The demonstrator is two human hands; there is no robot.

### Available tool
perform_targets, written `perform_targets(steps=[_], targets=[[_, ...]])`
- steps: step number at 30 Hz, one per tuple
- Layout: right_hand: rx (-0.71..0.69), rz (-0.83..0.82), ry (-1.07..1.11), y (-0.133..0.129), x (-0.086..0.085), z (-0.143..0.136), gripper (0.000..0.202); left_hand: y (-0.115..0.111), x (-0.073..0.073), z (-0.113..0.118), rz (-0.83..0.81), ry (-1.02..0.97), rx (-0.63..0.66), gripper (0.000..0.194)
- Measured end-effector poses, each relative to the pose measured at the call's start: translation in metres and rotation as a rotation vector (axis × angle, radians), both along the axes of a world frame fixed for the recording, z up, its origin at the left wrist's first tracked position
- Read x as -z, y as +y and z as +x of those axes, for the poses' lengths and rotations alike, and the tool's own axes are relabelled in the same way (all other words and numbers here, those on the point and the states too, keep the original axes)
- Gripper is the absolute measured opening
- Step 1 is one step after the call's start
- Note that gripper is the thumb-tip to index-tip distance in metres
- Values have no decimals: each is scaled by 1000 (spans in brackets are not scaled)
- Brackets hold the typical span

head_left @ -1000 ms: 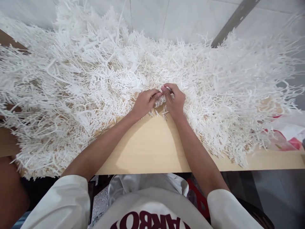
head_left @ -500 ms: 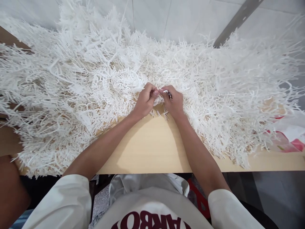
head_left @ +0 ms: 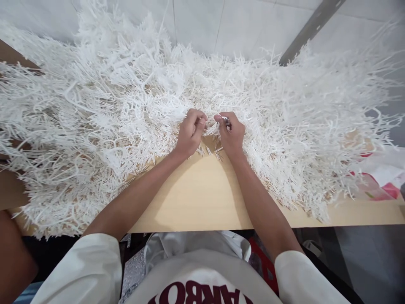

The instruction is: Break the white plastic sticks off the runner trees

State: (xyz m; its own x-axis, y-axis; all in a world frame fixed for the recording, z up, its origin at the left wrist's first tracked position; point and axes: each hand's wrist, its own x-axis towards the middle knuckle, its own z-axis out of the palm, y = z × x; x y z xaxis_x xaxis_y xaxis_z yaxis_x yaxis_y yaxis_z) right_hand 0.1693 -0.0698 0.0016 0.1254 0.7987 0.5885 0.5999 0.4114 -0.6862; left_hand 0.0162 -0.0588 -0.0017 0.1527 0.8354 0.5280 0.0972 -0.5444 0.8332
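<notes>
Both my hands are close together over the front edge of a heap of white, thin, branching strands (head_left: 152,93), which look like plastic sprigs. My left hand (head_left: 190,131) is closed, with thumb and forefinger pinched together. What it holds, if anything, is too small to make out. Just to its right, my right hand (head_left: 232,131) is also closed, thumb against forefinger. Something small, partly white and partly dark, shows inside its curled fingers, but its kind is unclear. Below the hands, a few short loose white pieces (head_left: 209,151) lie on the pale wooden tabletop (head_left: 193,194).
The heap spreads across the table on both sides and back to the tiled wall (head_left: 196,25). A slanted grey metal bar (head_left: 310,31) stands behind it. A clear and pink plastic bag (head_left: 376,185) lies at the right. Part of another person (head_left: 15,253) shows at lower left.
My hands have moved slightly apart, leaving a small gap between the fingertips that were almost touching. The left has shifted a little left. Both stay closed.
</notes>
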Motion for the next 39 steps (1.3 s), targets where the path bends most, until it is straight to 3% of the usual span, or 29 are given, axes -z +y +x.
perform_targets(steps=[4, 9, 15, 23, 29, 39], targets=[[-9, 8, -19, 0, 0, -2, 37, -4, -6, 1, 80, 165, 6, 37], [-26, 11, -4, 1, 3, -2, 35, -1, -3, 4, 73, 314, -25, 41], [-88, -57, 42, -1, -2, -1, 39, -3, -4, 3, 12, 236, -54, 36], [-260, 19, -46, -5, -6, -3, 28, 6, 4, 2, 63, 93, -167, 31], [-180, 14, -140, 1, 5, 0, 27, 8, 9, 3, 134, 121, -103, 27], [-255, 22, -308, 1, 6, 2, 24, 3, 8, 4, 71, 139, -151, 30]])
